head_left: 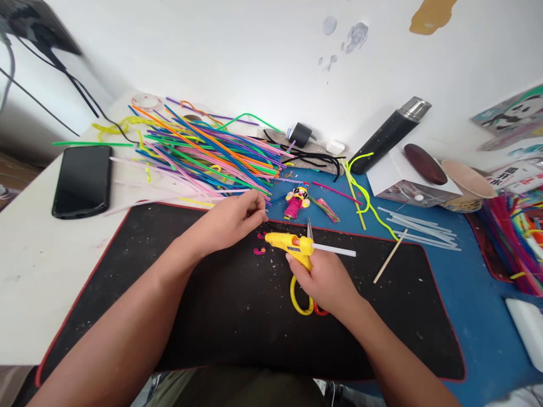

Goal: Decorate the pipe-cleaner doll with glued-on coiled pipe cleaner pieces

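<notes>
My right hand (328,280) is wrapped round the handle of a yellow hot glue gun (282,241), with a white glue stick (335,250) poking out of its back. The nozzle points left, close to my left hand (233,220). There my thumb and fingers are pinched together; what they hold, if anything, is too small to make out. Small curled magenta pieces (259,251) lie on the black mat (229,316) by the nozzle. Scissors with yellow and red handles (300,305) lie partly hidden under my right hand. Beyond the gun rests a little magenta figure (293,206) with a decorated head.
A heap of coloured pipe cleaners (212,150) spreads behind my left hand. A phone (82,181) lies at left. A black flask (388,135) leans by a white box (411,175). Spare glue sticks (424,229) and a wooden stick (390,257) are at right.
</notes>
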A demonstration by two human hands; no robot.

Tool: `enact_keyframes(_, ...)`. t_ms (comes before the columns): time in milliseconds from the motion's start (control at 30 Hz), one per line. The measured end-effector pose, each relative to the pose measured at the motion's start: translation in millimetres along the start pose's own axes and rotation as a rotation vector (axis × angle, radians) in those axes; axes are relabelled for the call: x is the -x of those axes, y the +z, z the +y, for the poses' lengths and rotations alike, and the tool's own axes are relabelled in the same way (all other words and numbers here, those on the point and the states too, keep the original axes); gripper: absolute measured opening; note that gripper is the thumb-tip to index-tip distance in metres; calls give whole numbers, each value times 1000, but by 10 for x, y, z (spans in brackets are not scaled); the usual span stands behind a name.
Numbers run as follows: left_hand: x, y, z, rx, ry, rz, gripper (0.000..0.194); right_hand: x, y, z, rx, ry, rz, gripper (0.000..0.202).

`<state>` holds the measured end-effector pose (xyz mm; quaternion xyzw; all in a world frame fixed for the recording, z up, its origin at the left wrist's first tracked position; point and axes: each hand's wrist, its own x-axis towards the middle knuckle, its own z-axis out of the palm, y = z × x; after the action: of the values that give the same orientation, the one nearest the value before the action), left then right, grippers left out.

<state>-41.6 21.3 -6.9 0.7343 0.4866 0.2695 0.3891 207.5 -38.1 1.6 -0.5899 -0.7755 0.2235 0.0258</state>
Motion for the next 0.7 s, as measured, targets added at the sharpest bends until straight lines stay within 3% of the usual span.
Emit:
enact_keyframes(67,9,-54,3,21,-16,38,12,4,1,4,4,5,4,40)
enact_keyframes(233,44,-180,19,-7,-32,-60,10,-1,-6,-7,22,1,-3,39)
enact_keyframes(400,57,-175,-11,-45,-11,-122,9,-12,-14,-24,43,7,-21,41)
enact_keyframes(700,53,-141,-29,-193,-19,-56,9,-23,-26,-24,62,4,-43,42)
